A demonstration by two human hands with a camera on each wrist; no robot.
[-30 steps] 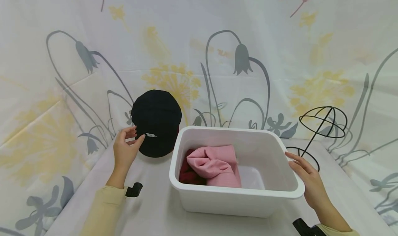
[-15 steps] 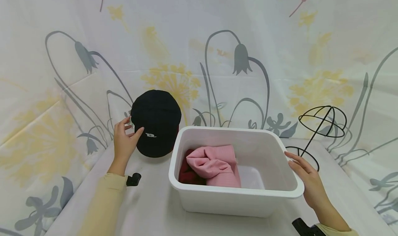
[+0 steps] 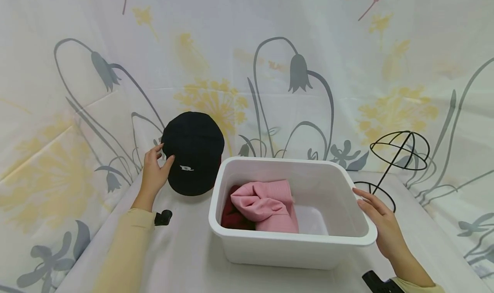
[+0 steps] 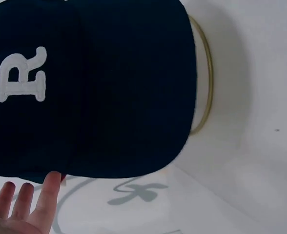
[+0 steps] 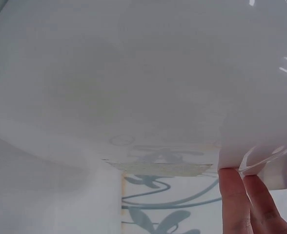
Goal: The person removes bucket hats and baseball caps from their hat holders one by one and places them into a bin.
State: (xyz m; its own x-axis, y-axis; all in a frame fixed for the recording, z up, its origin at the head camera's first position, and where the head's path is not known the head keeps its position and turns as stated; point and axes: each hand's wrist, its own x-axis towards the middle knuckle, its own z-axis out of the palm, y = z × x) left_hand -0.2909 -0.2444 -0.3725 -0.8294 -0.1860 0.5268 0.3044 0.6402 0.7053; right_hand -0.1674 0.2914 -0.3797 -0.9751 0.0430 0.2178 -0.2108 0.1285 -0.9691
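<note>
My left hand (image 3: 154,175) is at the left edge of a dark baseball cap (image 3: 194,151) with a white letter R. In the left wrist view, one fingertip meets the edge of the cap (image 4: 129,97) while the other visible fingers (image 4: 22,201) lie just off it, fairly straight. The cap sits upright, its brim toward me. My right hand (image 3: 386,224) rests at the right rim of a white plastic bin (image 3: 285,252); in the right wrist view, its straight fingers (image 5: 234,200) touch the bin wall. Inside the bin lie a pink hat-like fabric piece (image 3: 270,207) and dark red fabric (image 3: 235,213).
A black wire hat stand (image 3: 401,151) leans behind the bin at the right. Under the cap's brim a gold wire ring (image 4: 210,73) shows. A flower-printed white cloth (image 3: 231,48) hangs behind the white table (image 3: 185,250).
My left hand has moved slightly up along the cap's left edge, its thumb shifting a little left. My right hand and the bin look unchanged.
</note>
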